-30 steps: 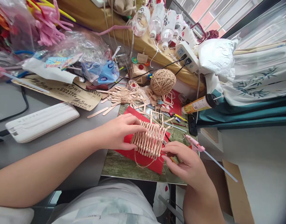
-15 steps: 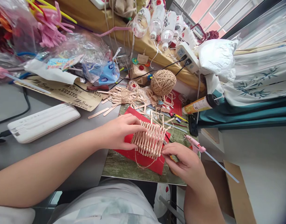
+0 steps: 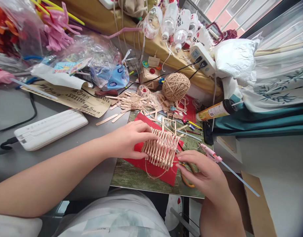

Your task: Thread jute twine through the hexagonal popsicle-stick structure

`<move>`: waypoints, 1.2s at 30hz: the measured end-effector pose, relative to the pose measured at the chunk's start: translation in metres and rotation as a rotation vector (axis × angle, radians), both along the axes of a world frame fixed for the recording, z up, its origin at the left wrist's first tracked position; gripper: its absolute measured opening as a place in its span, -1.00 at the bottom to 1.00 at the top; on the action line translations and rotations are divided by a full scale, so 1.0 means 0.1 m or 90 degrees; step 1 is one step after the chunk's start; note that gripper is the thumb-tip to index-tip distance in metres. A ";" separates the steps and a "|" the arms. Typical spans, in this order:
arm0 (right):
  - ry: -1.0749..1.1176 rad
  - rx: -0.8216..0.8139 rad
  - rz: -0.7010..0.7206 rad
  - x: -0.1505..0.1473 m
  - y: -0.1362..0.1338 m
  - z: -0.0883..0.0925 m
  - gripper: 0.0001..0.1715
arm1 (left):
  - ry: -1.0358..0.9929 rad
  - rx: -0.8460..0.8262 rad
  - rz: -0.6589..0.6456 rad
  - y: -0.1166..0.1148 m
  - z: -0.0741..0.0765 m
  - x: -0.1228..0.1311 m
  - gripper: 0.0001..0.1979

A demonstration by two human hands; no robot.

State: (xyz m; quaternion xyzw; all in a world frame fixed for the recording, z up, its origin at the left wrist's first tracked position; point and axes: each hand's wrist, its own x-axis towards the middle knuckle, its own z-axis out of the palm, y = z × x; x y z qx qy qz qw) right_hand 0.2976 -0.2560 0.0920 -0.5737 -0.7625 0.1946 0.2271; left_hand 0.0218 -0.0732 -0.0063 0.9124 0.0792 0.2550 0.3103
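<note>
Slatted stick piece [image 3: 161,149] is sitting on the red sheet [image 3: 169,181], between both hands. Left hand [image 3: 134,140] has it by the left end, thumb at the near side and fingers over the far side. Right hand [image 3: 200,174] is at the right end, thumb and finger nearly together. Looks like a bit of twine runs between the tips, but I can't tell if it's really pinched.

What I'd worry about: a hard tug on the right could twist the sticks or pop a joint, since the left hand only braces one end. The twine loop [image 3: 155,177] droops off the near side, so it could snag on a finger or the scissors [image 3: 188,185]. Those are right under the right hand, easy to bump. Also the pink glue gun [image 3: 209,153] lies just beyond that hand on the right, and a careless elbow or wrist might knock it. No clue if it's hot.

Hard to see: the underside of the piece, where the twine's ends go, and the right hand's curled fingers, which hide part of the scissors. The blades are mostly lost near the piece's right end too. Both forearms get cut off by the frame
</note>
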 end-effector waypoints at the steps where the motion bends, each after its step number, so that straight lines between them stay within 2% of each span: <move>1: -0.001 -0.001 0.000 0.02 -0.01 -0.01 -0.66 | 0.002 0.001 0.000 0.00 0.00 0.00 -0.43; 7: -0.011 0.002 0.031 -0.01 0.00 -0.04 -0.73 | 0.001 0.006 -0.001 -0.01 0.01 -0.01 -0.42; 12: -0.015 0.000 0.040 -0.07 0.03 0.01 -0.72 | -0.006 0.008 0.000 -0.01 0.01 -0.01 -0.42; 16: -0.016 -0.008 0.043 -0.06 0.07 0.04 -0.72 | 0.005 0.011 -0.001 -0.01 0.01 -0.01 -0.42; 23: 0.009 -0.009 0.031 -0.07 0.04 -0.03 -0.72 | 0.008 0.014 0.002 -0.02 0.02 -0.01 -0.42; 30: 0.036 0.012 0.025 -0.06 0.04 0.02 -0.69 | -0.007 0.018 -0.004 -0.02 0.01 -0.01 -0.42; 36: 0.030 -0.003 0.027 -0.07 0.02 -0.03 -0.71 | -0.024 0.030 0.008 -0.05 0.03 0.02 -0.45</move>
